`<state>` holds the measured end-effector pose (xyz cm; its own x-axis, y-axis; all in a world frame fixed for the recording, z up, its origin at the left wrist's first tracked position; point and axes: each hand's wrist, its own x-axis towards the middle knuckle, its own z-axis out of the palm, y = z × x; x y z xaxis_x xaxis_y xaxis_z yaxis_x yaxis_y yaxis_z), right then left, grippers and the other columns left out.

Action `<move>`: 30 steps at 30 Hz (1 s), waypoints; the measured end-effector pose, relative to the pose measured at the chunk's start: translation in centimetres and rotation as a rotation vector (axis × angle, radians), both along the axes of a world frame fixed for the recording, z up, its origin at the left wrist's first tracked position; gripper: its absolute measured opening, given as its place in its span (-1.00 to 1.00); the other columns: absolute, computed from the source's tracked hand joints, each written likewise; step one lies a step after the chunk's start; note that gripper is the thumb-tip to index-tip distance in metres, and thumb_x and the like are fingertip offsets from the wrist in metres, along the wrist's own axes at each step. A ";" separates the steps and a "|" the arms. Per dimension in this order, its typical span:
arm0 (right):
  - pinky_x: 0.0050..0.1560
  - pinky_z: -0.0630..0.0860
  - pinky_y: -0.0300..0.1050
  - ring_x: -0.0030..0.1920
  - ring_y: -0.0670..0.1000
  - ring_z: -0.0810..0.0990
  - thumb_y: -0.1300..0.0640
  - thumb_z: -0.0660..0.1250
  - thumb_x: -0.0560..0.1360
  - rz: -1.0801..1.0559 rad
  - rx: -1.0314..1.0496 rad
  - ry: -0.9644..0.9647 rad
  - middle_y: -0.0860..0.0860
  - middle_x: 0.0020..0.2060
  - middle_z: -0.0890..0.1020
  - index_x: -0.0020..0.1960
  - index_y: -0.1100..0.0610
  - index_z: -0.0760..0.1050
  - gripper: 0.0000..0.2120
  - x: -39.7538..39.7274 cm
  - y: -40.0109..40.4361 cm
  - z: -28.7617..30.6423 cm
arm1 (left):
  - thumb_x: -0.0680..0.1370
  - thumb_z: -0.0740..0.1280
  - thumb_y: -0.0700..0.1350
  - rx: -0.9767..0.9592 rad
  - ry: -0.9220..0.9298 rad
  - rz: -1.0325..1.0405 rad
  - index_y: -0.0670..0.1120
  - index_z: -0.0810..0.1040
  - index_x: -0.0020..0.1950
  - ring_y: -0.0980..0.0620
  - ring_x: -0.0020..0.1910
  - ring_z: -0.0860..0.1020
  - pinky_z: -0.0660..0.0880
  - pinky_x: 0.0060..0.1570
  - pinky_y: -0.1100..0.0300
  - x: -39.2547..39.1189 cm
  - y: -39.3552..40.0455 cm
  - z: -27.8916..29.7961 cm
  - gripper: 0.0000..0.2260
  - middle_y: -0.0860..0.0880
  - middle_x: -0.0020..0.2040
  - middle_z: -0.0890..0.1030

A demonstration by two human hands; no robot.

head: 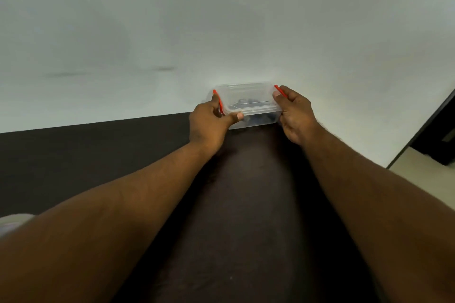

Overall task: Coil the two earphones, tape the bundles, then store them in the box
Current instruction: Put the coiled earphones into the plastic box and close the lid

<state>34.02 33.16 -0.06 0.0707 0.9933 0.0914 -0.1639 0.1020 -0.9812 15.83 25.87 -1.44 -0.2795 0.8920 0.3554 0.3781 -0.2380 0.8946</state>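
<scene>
Left hand (209,122) and right hand (294,112) grip the lidded box (251,103).

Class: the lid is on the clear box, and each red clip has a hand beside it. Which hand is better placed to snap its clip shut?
Probably the right hand: its thumb lies on the right clip. The left hand has its thumb on the box front edge.

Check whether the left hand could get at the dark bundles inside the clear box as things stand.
Probably not. The lid lies over the box, covering the bundles. The left hand and right hand are at its ends by the red clips; the lid would have to come off first.
</scene>
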 end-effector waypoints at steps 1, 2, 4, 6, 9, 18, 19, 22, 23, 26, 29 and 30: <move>-0.01 0.63 -0.15 -0.02 -0.05 0.66 0.19 0.35 0.54 -0.008 0.017 0.006 -0.13 -0.07 0.68 0.03 0.03 0.60 -0.88 -0.1 0.2 -0.3 | 0.40 0.52 0.03 0.020 0.012 0.004 -0.06 0.53 0.32 0.08 -0.01 0.62 0.46 -0.11 0.48 0.1 -0.1 -0.3 -0.48 0.05 0.04 0.65; -0.05 0.63 -0.17 -0.06 -0.07 0.67 0.18 0.35 0.54 -0.015 0.032 0.005 -0.15 -0.11 0.69 -0.01 0.01 0.60 -0.90 -0.2 0.3 -0.5 | 0.41 0.51 0.03 0.039 0.014 0.011 -0.05 0.51 0.34 0.10 -0.01 0.61 0.43 -0.14 0.56 0.2 -0.1 -0.5 -0.47 0.07 0.04 0.64; -0.15 0.62 -0.20 -0.15 -0.12 0.68 0.16 0.34 0.55 -0.039 0.063 -0.038 -0.19 -0.21 0.69 -0.11 -0.02 0.62 -0.87 -0.3 0.3 -0.7 | 0.44 0.48 0.02 0.064 0.042 0.020 -0.06 0.50 0.36 0.13 0.00 0.59 0.39 -0.17 0.65 0.4 -0.4 -0.4 -0.49 0.06 0.07 0.64; -0.15 0.63 -0.16 -0.17 -0.10 0.66 0.11 0.30 0.57 -0.043 0.071 -0.090 -0.18 -0.22 0.69 -0.11 0.03 0.63 -0.85 -0.6 0.0 -0.5 | 0.48 0.45 0.00 0.042 0.075 0.019 -0.06 0.50 0.34 0.11 0.02 0.59 0.37 -0.13 0.64 0.6 -0.9 -0.2 -0.54 0.00 0.11 0.66; 0.16 0.52 -0.17 0.17 -0.03 0.55 -0.02 0.20 0.61 -0.056 0.061 -0.200 0.03 0.29 0.54 0.33 0.16 0.45 -0.63 -0.4 -1.1 0.0 | 0.51 0.41 0.03 -0.087 0.050 -0.059 -0.06 0.24 0.52 0.04 0.24 0.53 0.35 0.05 0.55 0.5 -1.4 0.4 -0.36 -0.02 0.25 0.60; 0.21 0.28 -0.54 0.35 -0.13 0.42 0.08 0.43 0.49 0.203 0.436 -0.474 0.00 0.36 0.49 0.24 0.04 0.55 -0.67 -6.2 -18.3 0.7 | 0.51 0.40 0.05 -0.235 0.498 0.009 -0.07 0.29 0.51 0.03 0.37 0.43 0.26 0.26 0.32 -6.8 -18.3 4.6 -0.38 -0.08 0.41 0.45; 0.21 0.27 -0.54 0.36 -0.13 0.42 0.11 0.43 0.48 0.275 0.469 -0.499 0.01 0.35 0.50 0.22 0.10 0.57 -0.68 -7.7 -21.2 0.7 | 0.52 0.39 0.05 -0.222 0.515 0.051 -0.06 0.37 0.47 0.07 0.32 0.47 0.29 0.24 0.35 -7.7 -21.7 4.9 -0.45 -0.04 0.38 0.49; 0.21 0.29 -0.52 0.37 -0.09 0.42 0.18 0.45 0.47 0.450 0.521 -0.491 0.06 0.34 0.50 0.20 0.17 0.59 -0.70 -11.7 -29.7 0.1 | 0.50 0.41 0.01 -0.105 0.474 0.174 -0.02 0.62 0.20 0.29 -0.01 0.57 0.45 -0.01 0.46 -9.8 -32.5 4.5 -0.70 0.10 0.09 0.65; 0.27 0.28 -0.49 0.38 -0.10 0.41 0.18 0.45 0.46 0.489 0.535 -0.491 0.05 0.34 0.50 0.20 0.15 0.59 -0.69 -12.9 -32.1 -0.4 | 0.49 0.42 -0.02 -0.067 0.473 0.227 -0.02 0.67 0.10 0.30 -0.11 0.58 0.49 -0.07 0.41 -10.5 -35.8 3.9 -0.79 0.09 0.00 0.68; 0.33 0.17 -0.50 0.41 -0.19 0.29 0.14 0.45 0.46 0.601 0.572 -0.572 -0.01 0.37 0.46 0.27 0.11 0.55 -0.61 -16.7 -38.4 -1.7 | 0.51 0.39 0.01 -0.220 0.566 0.414 0.04 0.64 0.11 0.22 -0.07 0.55 0.47 -0.07 0.24 -13.7 -44.8 1.5 -0.80 0.11 -0.01 0.62; 0.46 0.19 -0.16 0.48 -0.03 0.24 0.13 0.39 0.50 0.580 0.618 -0.804 0.05 0.45 0.36 0.41 0.12 0.41 -0.51 -19.5 -40.4 -1.7 | 0.52 0.34 0.14 -0.450 0.712 0.466 0.05 0.56 0.25 -0.03 0.12 0.48 0.47 0.07 0.09 -16.1 -48.1 0.2 -0.67 0.05 0.16 0.51; 0.48 0.19 -0.02 0.49 0.04 0.23 0.14 0.37 0.51 0.557 0.640 -0.901 0.07 0.46 0.34 0.45 0.12 0.35 -0.47 -20.3 -40.5 -1.4 | 0.53 0.33 0.15 -0.490 0.717 0.456 0.04 0.55 0.24 -0.07 0.13 0.46 0.47 0.08 0.06 -16.6 -48.3 0.3 -0.66 0.03 0.16 0.49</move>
<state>13.74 -7.33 -1.51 -0.6864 0.6268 0.3687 0.3691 0.7371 -0.5661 -0.82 -22.45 -1.12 -0.4964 0.8461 0.1942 0.8338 0.4024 0.3779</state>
